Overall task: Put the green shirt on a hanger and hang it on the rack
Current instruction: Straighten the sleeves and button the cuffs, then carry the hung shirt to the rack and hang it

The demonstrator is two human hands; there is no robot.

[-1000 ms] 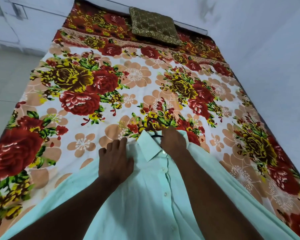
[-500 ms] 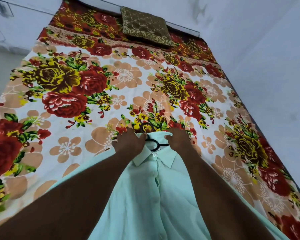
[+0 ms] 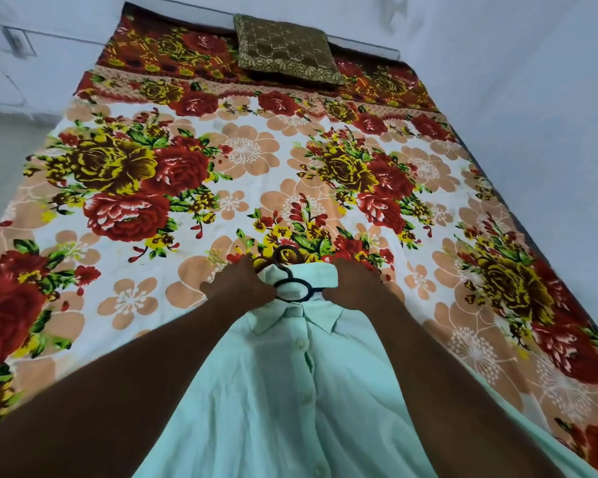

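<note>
The left hand (image 3: pixel 239 285) and right hand (image 3: pixel 354 284) are each gripping the shirt (image 3: pixel 290 391) collar beside the hanger (image 3: pixel 292 281), on the bed (image 3: pixel 221 174).

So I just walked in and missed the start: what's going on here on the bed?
A person is fitting a green shirt onto a black hanger on the floral bedsheet. The left hand and right hand grip the shirt either side of the collar; the hanger's hook sticks out of the neck. The shirt lies buttoned, not yet hung; no rack is in view.
</note>
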